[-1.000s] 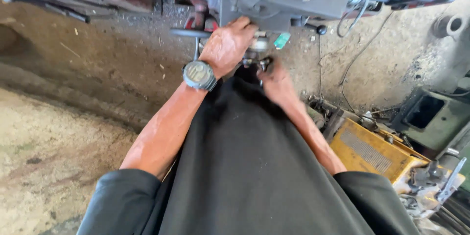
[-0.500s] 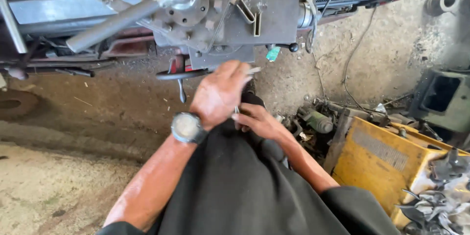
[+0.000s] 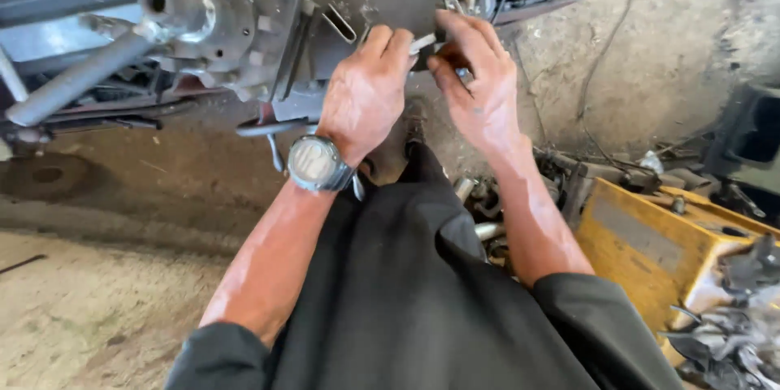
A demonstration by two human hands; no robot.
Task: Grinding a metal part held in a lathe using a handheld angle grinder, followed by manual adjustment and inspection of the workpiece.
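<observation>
Both my hands are raised against the grey machine body (image 3: 244,41). My left hand (image 3: 366,85), with a round wristwatch (image 3: 313,162) on the wrist, pinches a small bright metal piece (image 3: 422,42) between its fingertips. My right hand (image 3: 475,85) is right beside it, fingers curled and touching the same small piece and another small metal bit near the thumb. A thick round shaft (image 3: 175,8) with a long lever sticks out of the machine to the left of my hands. My dark garment fills the lower middle of the view.
A yellow metal box (image 3: 642,248) stands at the right with several loose metal tools (image 3: 731,317) heaped beside it. Cables (image 3: 593,89) hang down the rough concrete wall behind. Dusty concrete floor (image 3: 97,309) lies at the lower left.
My hands rose from under the machine up to its front face. The right hand came out from beneath the left and now meets it at the small metal piece.
</observation>
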